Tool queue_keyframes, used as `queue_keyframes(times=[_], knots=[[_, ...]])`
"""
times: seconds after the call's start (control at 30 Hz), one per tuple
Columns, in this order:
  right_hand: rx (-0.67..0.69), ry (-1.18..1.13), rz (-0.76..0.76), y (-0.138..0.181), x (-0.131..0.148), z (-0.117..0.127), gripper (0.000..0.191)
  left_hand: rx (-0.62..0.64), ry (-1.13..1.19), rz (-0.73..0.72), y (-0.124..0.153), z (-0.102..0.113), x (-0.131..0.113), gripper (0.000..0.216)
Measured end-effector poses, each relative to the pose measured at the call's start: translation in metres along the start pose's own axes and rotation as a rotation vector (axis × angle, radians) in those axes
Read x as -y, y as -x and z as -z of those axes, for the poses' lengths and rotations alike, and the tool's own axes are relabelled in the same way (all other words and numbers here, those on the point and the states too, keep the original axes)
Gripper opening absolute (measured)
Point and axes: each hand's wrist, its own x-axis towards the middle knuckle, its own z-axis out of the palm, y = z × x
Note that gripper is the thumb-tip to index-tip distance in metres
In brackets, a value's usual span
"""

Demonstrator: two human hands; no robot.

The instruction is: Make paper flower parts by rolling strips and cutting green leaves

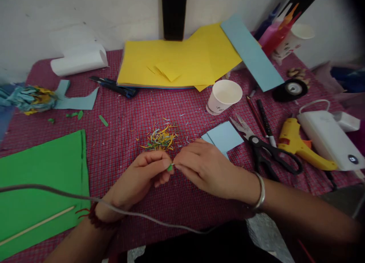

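My left hand (148,171) is closed in a pinch on a small green paper piece (170,167), most of it covered by the fingers. Right beside it, my right hand (203,166) pinches at a tiny pale tip at the edge of the green piece; what its fingers hold is mostly hidden. Just beyond both hands lies a pile of thin paper shreds (162,137) in yellow, green and pale blue. Light blue paper squares (225,136) rest behind my right hand.
Scissors (266,147), a yellow glue gun (305,145) and a white box (327,135) lie at right. A paper cup (224,96) stands before yellow sheets (168,61). Green sheets (42,171) with a stick (37,225) lie left; a grey cable (114,208) crosses my left wrist.
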Motion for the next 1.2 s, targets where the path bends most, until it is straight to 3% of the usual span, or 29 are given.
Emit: queue_keyframes(times=[0.23,0.37,0.57,0.77,0.97,1.2], knots=[[0.017,-0.019,0.008,-0.001,0.000,0.000,0.019,-0.006,-0.068,-0.026,0.001,0.000,0.002,0.029],[0.041,-0.089,0.027,-0.002,-0.005,0.012,0.017,0.052,-0.092,-0.011,0.000,0.007,-0.001,0.030],[-0.145,-0.398,-0.136,0.000,-0.011,0.026,0.013,0.020,0.032,-0.038,-0.003,0.013,-0.004,0.033],[-0.118,-0.799,-0.272,-0.001,-0.003,0.009,0.014,0.069,0.081,-0.086,-0.001,0.006,0.000,0.033],[-0.071,-0.728,-0.265,-0.002,0.000,0.008,0.013,0.188,0.091,-0.181,0.000,0.013,0.005,0.035],[-0.122,-0.721,-0.266,-0.002,0.002,0.010,0.012,0.199,-0.015,-0.196,0.000,0.016,0.007,0.022]])
